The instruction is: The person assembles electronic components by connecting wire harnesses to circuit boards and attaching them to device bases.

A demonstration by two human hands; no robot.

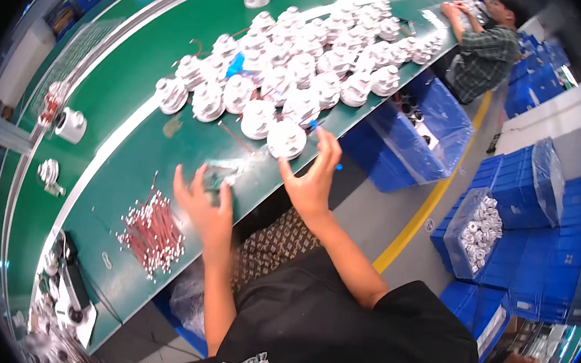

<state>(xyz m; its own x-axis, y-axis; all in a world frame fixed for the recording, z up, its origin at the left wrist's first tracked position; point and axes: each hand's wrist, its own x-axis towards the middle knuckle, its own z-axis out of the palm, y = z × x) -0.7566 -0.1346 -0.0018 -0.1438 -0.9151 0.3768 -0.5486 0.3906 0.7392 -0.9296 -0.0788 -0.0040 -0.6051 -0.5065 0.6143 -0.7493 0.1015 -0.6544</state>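
Note:
My left hand hovers over the green table with its fingers apart and nothing in it. Just beyond its fingers lies a small clear, shiny item, too blurred to name. My right hand is open at the table's near edge, thumb and fingers spread. Its thumb tip is at the lower rim of a round white housing; whether it touches cannot be made out. The other fingers stay apart from the housing's right side. A heap of short red-brown wires with white ends lies left of my left hand.
Many stepped white housings crowd the table beyond my right hand, with a blue piece among them. A black tool lies at left. Blue bins stand beside the table. Another person sits at the far right end.

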